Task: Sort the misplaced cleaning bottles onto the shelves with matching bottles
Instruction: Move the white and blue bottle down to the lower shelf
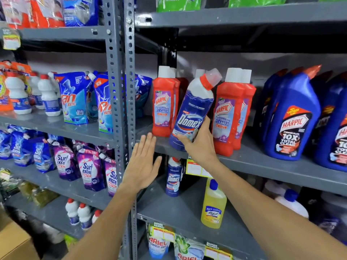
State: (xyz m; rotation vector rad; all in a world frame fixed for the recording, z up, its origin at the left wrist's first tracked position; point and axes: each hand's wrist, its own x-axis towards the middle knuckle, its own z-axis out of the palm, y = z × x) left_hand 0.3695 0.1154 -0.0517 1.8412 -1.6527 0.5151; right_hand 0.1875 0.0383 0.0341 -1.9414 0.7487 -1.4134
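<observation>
My right hand [200, 143] grips the lower part of a blue-and-white Domex bottle [193, 107] with a red cap. The bottle is tilted to the right, between red Harpic bathroom cleaner bottles [164, 104] on the middle shelf [262, 162]. My left hand [141, 164] is flat and open, fingers spread, just left of the bottle's base at the shelf edge, holding nothing. One shelf lower stands another Domex bottle [174, 177], upright, beside a yellow bottle [214, 205] with a blue cap.
Blue Harpic bottles [293, 117] fill the right of the middle shelf. A grey perforated upright post [121, 109] divides the racks. Left shelves hold Rin pouches [75, 98], Surf Excel pouches [90, 167] and small white bottles [49, 96]. Ariel packs [159, 243] sit at the bottom.
</observation>
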